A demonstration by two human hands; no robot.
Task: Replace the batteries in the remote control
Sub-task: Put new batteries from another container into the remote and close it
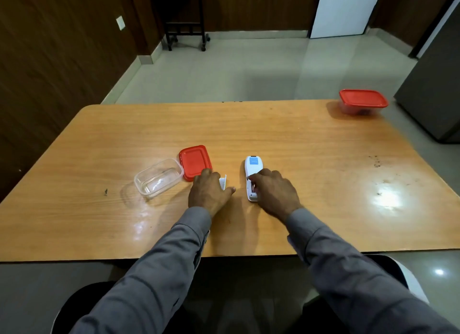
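Observation:
A white remote control [252, 167] lies face down near the middle of the wooden table [273, 134], its battery compartment uncovered. My right hand [273, 191] rests on its near half, fingertips at the compartment; whether a battery is pinched there I cannot tell. Just left of the remote, my left hand [209, 190] lies over the white battery cover [223, 181], which tilts up between thumb and fingers. No loose batteries are visible.
An empty clear plastic container [159, 178] sits left of my left hand, its red lid [195, 162] lying beside it. A second container with a red lid [363, 102] stands at the table's far right corner. A grey cabinet is beyond the right edge.

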